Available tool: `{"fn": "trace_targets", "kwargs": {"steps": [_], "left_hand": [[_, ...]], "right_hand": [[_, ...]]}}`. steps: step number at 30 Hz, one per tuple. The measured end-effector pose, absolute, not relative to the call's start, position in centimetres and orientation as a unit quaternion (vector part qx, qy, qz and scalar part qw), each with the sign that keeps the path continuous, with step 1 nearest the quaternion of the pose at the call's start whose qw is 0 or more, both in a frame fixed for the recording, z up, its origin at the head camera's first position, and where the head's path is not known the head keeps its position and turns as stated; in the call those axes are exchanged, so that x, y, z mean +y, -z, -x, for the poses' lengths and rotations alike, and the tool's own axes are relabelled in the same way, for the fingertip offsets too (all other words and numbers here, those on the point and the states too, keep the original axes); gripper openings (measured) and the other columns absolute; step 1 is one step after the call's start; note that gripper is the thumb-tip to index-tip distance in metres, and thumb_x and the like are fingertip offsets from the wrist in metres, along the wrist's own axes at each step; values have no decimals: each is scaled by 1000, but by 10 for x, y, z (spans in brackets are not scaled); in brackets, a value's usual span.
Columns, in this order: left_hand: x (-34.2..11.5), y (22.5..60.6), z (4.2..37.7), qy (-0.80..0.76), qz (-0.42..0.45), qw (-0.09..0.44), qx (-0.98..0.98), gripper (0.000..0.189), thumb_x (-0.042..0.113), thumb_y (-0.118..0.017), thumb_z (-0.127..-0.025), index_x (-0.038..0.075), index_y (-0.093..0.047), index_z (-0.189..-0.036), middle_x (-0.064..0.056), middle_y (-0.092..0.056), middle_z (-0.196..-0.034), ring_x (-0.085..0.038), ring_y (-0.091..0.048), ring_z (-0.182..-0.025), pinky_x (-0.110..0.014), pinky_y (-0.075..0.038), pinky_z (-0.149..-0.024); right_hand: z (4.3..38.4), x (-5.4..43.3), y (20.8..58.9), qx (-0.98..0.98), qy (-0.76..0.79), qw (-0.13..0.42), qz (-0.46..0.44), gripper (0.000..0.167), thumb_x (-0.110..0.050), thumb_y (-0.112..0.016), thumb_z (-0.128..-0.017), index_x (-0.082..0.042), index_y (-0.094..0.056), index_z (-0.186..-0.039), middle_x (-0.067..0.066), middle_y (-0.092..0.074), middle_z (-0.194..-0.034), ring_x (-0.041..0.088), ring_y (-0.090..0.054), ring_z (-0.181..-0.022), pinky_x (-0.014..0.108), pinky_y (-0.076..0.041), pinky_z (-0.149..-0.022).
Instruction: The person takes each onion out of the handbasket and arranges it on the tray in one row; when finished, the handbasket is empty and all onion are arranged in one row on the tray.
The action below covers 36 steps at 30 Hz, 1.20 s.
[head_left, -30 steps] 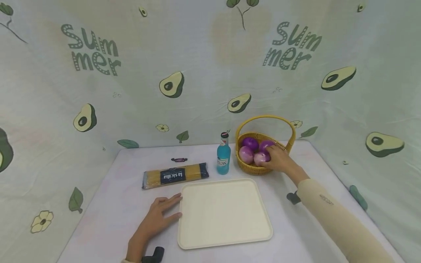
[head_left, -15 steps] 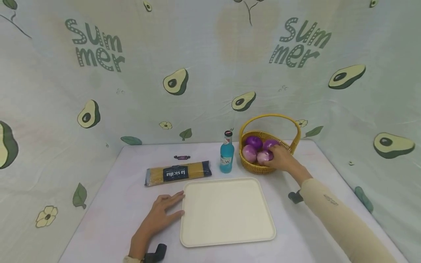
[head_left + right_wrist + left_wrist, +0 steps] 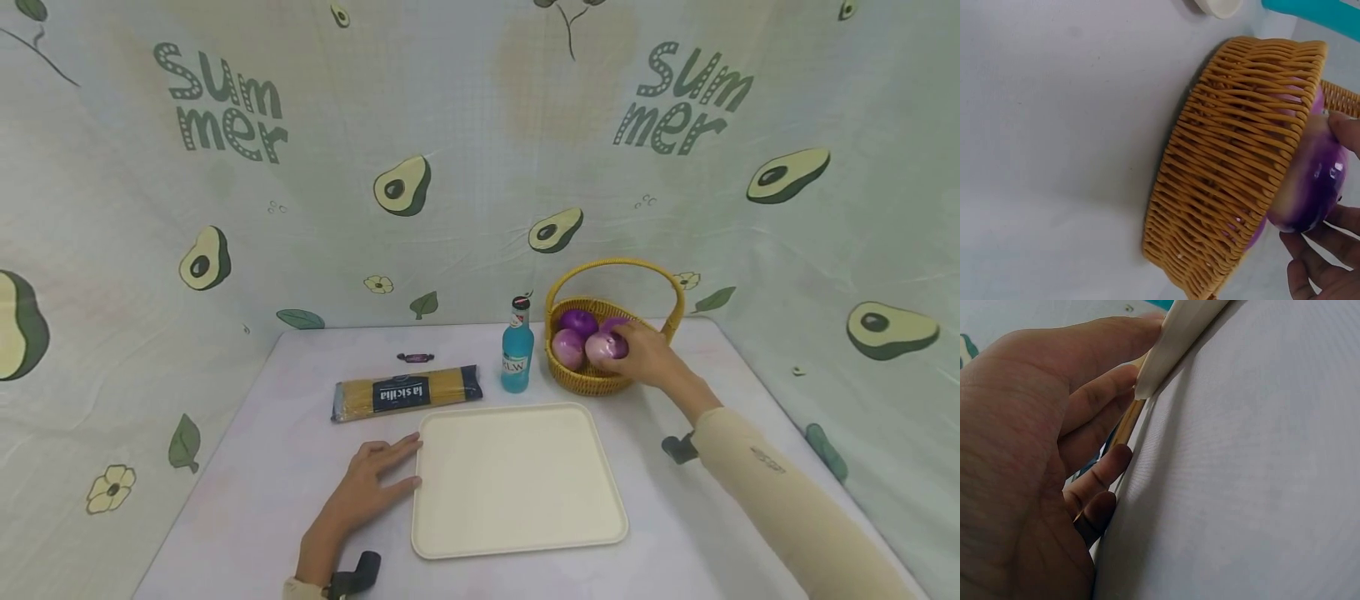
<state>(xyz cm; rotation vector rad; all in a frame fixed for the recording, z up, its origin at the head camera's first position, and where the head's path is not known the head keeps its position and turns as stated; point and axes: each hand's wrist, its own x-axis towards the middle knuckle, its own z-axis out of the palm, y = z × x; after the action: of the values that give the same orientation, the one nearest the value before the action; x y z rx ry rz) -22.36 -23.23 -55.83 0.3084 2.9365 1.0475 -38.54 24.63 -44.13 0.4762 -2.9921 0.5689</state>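
My right hand point(image 3: 648, 354) grips a purple-and-white onion point(image 3: 602, 347) at the front right of a wicker basket point(image 3: 585, 383). In the right wrist view, the thumb and fingertips hold this onion point(image 3: 1316, 178) from opposite sides, just above the woven rim. Other purple onions point(image 3: 568, 350) lie in the basket, one of them partly hidden behind the gripped one. My left hand point(image 3: 365, 487) lies at the left edge of a cream rectangular tray point(image 3: 517, 483), its thumb and extended fingers touching the rim. In the left wrist view, the fingertips meet the tray's edge point(image 3: 1172, 350).
Left of the basket stands a blue bottle point(image 3: 516, 354) with a dark cap. A packet of spaghetti point(image 3: 408, 393) lies behind the tray, with a small wrapped candy point(image 3: 416, 357) beyond it. The basket's tall handle point(image 3: 615, 262) arches over the onions. A printed cloth point(image 3: 465, 125) hangs behind.
My right hand has raised the front onion slightly, so it covers more of the onion behind it. My left hand stays at the tray's edge. The head view has shifted a little.
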Motion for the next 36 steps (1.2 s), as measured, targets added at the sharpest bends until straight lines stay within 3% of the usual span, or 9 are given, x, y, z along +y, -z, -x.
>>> {"fn": "trace_targets", "kwargs": {"steps": [10,36], "left_hand": [[-232,558,224,-331,-99,4,939,60,60,-68,-87,40,-56,-142,26,-46,-147,-20,-40,-128,-61,-35,-106],[-233,561,225,-328,-110,-4,938,61,58,-70,-86,38,-56,-142,24,-47,-147,-22,-41,-128,-60,-35,-106]], "right_hand": [[375,247,431,-968,-198,32,-150,74,-37,-78,-87,7,-50,-139,30,-48,-139,48,-44,-129,60,-42,-103],[346,243,428,-945,-196,138,-224,69,-26,-86,-80,10,-57,-131,31,-57,-129,49,-53,-119,60,-48,-95]]}}
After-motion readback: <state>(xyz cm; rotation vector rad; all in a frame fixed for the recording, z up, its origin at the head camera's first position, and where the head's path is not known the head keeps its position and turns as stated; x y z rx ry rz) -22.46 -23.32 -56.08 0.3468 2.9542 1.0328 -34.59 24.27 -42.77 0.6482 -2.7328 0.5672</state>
